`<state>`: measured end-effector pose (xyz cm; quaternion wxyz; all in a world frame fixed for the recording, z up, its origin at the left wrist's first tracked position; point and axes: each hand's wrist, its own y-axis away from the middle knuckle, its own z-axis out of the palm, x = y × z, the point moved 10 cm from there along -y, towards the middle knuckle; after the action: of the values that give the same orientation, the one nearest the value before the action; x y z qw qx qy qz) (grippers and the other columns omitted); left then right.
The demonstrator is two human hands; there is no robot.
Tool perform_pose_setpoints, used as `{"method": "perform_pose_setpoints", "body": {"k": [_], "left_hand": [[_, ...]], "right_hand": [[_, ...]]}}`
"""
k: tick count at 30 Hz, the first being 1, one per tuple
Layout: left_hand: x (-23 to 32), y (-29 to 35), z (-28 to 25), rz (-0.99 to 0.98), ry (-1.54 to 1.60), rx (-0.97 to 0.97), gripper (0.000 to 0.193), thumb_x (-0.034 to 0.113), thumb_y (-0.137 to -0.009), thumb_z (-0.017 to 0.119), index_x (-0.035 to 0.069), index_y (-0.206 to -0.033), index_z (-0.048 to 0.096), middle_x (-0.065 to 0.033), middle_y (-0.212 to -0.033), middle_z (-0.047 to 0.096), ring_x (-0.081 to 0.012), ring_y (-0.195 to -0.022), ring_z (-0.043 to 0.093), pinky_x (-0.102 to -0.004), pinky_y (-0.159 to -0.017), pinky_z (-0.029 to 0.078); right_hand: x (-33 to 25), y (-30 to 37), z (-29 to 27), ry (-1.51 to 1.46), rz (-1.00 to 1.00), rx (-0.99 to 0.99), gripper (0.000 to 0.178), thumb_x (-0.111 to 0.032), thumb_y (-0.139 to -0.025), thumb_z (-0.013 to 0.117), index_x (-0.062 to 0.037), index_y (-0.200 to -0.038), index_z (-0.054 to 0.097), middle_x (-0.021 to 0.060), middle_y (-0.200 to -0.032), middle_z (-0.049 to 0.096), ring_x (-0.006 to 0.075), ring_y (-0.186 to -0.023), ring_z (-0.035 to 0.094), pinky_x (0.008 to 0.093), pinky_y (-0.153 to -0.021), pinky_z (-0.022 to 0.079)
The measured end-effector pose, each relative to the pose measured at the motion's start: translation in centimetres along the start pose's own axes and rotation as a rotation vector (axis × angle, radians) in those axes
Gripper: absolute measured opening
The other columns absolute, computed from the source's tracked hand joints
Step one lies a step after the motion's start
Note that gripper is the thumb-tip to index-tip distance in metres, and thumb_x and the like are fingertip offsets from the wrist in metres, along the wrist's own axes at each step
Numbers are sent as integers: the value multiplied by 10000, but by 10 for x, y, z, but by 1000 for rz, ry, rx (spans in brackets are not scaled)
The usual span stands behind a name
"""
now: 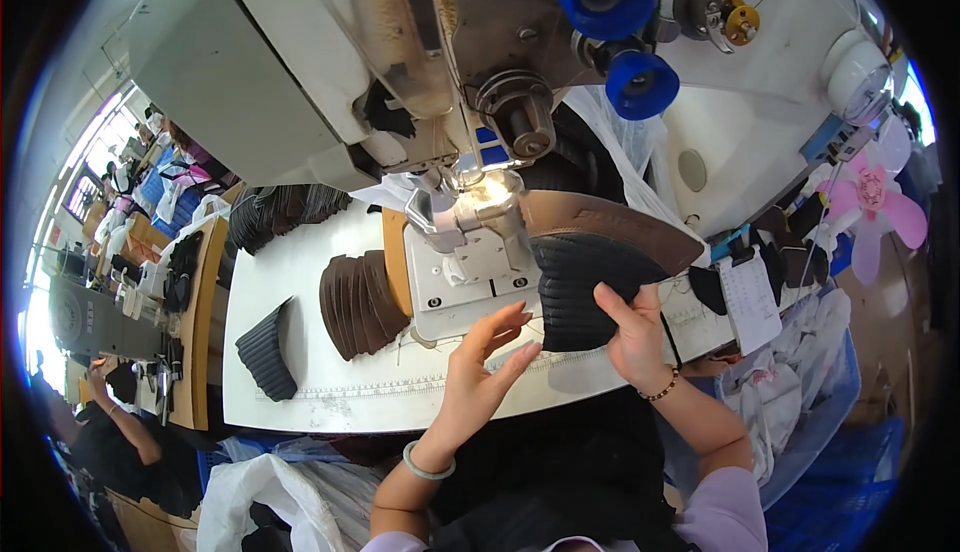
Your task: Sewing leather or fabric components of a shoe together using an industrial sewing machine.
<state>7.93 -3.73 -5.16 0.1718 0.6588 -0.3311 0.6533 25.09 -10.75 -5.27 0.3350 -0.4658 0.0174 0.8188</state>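
Note:
My right hand [638,340] grips the lower right part of a black ribbed leather piece [585,282], thumb on top. A smooth brown leather band [610,227] runs along its upper edge, and the piece is held up beside the sewing machine's lit needle area [485,192]. My left hand [485,367] is open, fingers and thumb apart, just left of the piece's lower corner; whether the thumb tip touches it I cannot tell. Brown ribbed pieces [362,307] lie stacked left of the metal needle plate [465,277]. A single black ribbed piece [267,350] lies farther left.
Dark ribbed pieces [285,214] are piled at the table's back left. The machine head [240,72] hangs over the white table [330,397]. At the right are a pink fan [872,197], a white paper card [750,302] and a bin of plastic bags [800,372]. Another person [125,432] sits far left.

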Motion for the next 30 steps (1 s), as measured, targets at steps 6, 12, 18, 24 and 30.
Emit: {"method": "perform_pose_setpoints", "body": {"k": [6, 12, 18, 24, 30], "left_hand": [[-6, 1, 1, 4, 16, 6, 458, 68, -883, 707, -20, -1301, 541, -144, -1221, 611, -214, -1151, 603, -344, -995, 488], [-19, 29, -18, -192, 62, 101, 200, 22, -868, 714, 13, -979, 548, -35, -868, 626, -91, -786, 596, -243, -680, 475], [36, 101, -181, 189, -22, 975, 181, 78, -899, 697, 62, -856, 522, 21, -739, 431, -65, -684, 452, -225, -595, 393], [3, 170, -373, -109, -645, 1191, 335, 228, -903, 694, -64, -1055, 630, -107, -902, 661, -150, -822, 600, -292, -737, 484], [-26, 156, -380, -173, -627, 1231, 727, 263, -844, 719, -29, -1428, 400, -188, -1299, 531, -273, -1159, 540, -345, -986, 430]], "right_hand": [[5, 7, 9, 76, -22, -44, 277, -13, -928, 631, -20, -1198, 573, 43, -1159, 638, 110, -1055, 592, 269, -942, 469], [27, 21, 54, 332, 134, -273, 264, -41, -950, 606, -5, -1210, 577, 52, -1085, 640, 104, -974, 599, 247, -873, 480], [-19, -51, 36, 973, -232, -255, 309, -27, -1005, 424, 22, -1277, 561, 89, -1092, 587, 158, -998, 574, 270, -917, 448], [-1, -112, 59, 1357, -684, -244, 453, 47, -895, 456, 47, -1347, 493, 228, -1437, 427, 379, -1332, 410, 411, -1109, 337], [-2, -236, 32, 1552, -679, -32, 322, -119, -863, 564, 65, -1128, 579, 292, -1100, 605, 465, -1048, 562, 492, -948, 453]]}}
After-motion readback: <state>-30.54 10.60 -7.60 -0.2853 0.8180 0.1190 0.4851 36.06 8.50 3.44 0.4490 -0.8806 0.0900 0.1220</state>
